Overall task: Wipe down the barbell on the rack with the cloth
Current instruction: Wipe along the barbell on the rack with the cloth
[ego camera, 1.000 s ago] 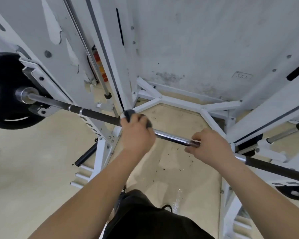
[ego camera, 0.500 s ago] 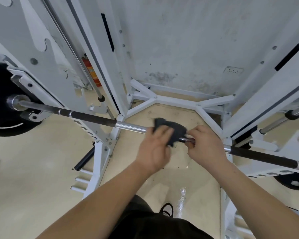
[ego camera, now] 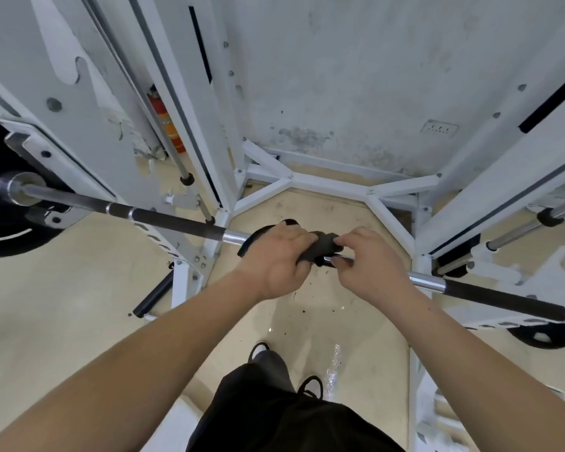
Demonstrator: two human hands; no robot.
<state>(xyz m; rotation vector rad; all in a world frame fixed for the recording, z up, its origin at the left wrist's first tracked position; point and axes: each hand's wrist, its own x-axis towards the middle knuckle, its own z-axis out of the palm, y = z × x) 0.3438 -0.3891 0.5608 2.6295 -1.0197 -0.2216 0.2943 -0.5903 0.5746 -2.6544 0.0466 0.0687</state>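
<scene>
At the middle of the barbell (ego camera: 177,220), both our hands have come together. A second ago our left hand (ego camera: 276,259) had the cloth (ego camera: 322,244) out at nine o'clock, at the edge of the dark knurling; now it has slid in along the bright centre section and meets our right hand (ego camera: 369,259). The left grip is clenched over the cloth and the bar beneath it. The right hand, which was wrapped on bare steel, now pinches the cloth's three o'clock end with its fingertips; whether it also holds the bar we cannot tell.

That looks to us like a hand-over or a re-fold. The bar sits on the rack (ego camera: 190,93), with a black plate (ego camera: 0,230) at far nine o'clock. The knurled stretch towards three o'clock probably comes next.
</scene>
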